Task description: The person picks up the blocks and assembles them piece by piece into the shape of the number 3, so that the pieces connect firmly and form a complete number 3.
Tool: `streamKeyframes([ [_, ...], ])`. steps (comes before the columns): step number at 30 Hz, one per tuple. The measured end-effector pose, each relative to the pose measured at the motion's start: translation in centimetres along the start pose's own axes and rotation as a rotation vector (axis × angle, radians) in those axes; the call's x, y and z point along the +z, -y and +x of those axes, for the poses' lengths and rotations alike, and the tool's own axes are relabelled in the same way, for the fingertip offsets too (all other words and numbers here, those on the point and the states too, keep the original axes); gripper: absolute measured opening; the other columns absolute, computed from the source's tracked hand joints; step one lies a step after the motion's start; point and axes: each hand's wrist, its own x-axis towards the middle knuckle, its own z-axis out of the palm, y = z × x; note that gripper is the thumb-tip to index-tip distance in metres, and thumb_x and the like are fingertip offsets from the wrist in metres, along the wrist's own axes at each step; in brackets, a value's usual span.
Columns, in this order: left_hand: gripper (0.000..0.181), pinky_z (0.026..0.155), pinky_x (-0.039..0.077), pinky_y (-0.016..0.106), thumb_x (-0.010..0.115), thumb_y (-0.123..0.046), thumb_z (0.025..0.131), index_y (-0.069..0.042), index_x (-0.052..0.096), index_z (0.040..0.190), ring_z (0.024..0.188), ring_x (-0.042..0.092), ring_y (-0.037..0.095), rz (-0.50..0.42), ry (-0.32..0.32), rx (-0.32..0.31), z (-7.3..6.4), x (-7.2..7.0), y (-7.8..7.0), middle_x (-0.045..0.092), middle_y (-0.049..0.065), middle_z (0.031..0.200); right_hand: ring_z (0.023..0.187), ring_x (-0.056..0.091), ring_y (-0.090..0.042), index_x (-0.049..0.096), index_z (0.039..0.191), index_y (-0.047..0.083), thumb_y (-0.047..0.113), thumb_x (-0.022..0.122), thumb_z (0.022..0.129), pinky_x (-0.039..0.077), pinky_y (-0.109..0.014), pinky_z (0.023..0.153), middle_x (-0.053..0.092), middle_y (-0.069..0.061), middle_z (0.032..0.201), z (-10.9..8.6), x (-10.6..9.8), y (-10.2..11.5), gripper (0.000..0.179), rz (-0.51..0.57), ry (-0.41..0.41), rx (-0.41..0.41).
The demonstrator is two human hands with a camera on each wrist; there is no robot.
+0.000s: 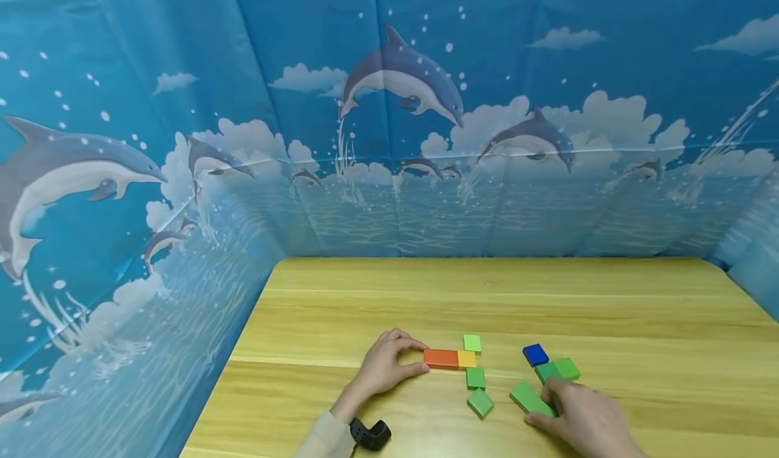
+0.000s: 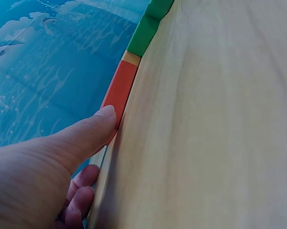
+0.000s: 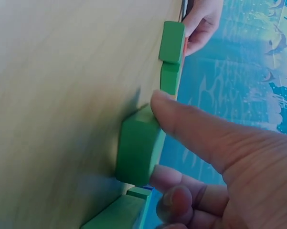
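A blue backdrop (image 1: 365, 224) printed with leaping dolphins stands behind a yellowish wood-grain table (image 1: 487, 299). On the tabletop, the right hand (image 1: 587, 407) pinches a smooth oblong green block (image 1: 528, 398); the left hand (image 1: 385, 363), thumb and finger apart, grips an orange-red block (image 1: 441, 358) touching a smaller, square yellow block (image 1: 466, 358).

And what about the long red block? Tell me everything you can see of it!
The red block is a plain, flat oblong, a bit orange in colour, with straight edges and a smooth top. It looks like painted wood, though I can't be sure. It lies flat on the table, stretching left to right in the head view. Its right end meets a yellow block; at its left end, the left hand holds it with thumb and finger.
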Motion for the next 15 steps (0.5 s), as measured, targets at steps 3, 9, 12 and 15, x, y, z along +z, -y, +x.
streamKeyframes([
  [3, 0.04, 0.069, 0.036, 0.026, 0.066, -0.056, 0.081, -0.031, 0.069, 0.112, 0.083, 0.042, 0.007, 0.0, 0.0, 0.003, -0.03, 0.05, 0.09, 0.05, -0.013, 0.099, 0.053, 0.041, -0.015, 0.052, 0.075, 0.019, 0.058, 0.078, 0.063, 0.03, -0.032, 0.049, 0.044, 0.003, 0.059, 0.0, 0.13, 0.18, 0.049, 0.003, 0.049, -0.006],
  [9, 0.039, 0.068, 0.035, 0.025, 0.068, -0.054, 0.082, -0.03, 0.069, 0.112, 0.08, 0.04, 0.007, 0.004, -0.01, 0.014, 0.01, 0.05, 0.19, 0.05, -0.013, 0.098, 0.053, 0.041, -0.011, 0.053, 0.076, 0.022, 0.05, 0.082, 0.063, 0.031, -0.031, 0.051, 0.044, 0.006, 0.06, -0.18, 0.03, 0.39, 0.043, 0.008, 0.131, -0.067],
  [12, 0.038, 0.068, 0.034, 0.025, 0.068, -0.053, 0.082, -0.03, 0.069, 0.112, 0.079, 0.039, 0.007, 0.002, -0.01, 0.016, 0.05, 0.07, 0.18, 0.05, -0.013, 0.098, 0.053, 0.038, -0.006, 0.053, 0.077, 0.025, 0.05, 0.081, 0.064, 0.03, -0.028, 0.05, 0.043, 0.01, 0.06, -0.5, -0.23, 0.05, 0.04, 0.031, 0.154, -0.19],
  [15, 0.038, 0.067, 0.034, 0.025, 0.068, -0.052, 0.082, -0.031, 0.069, 0.112, 0.078, 0.039, 0.007, 0.003, -0.007, 0.015, 0.09, 0.09, 0.15, 0.05, -0.013, 0.098, 0.052, 0.036, -0.003, 0.051, 0.078, 0.027, 0.05, 0.079, 0.068, 0.029, -0.026, 0.049, 0.042, 0.013, 0.061, -0.66, -0.5, -0.27, 0.038, 0.059, 0.199, -0.313],
])
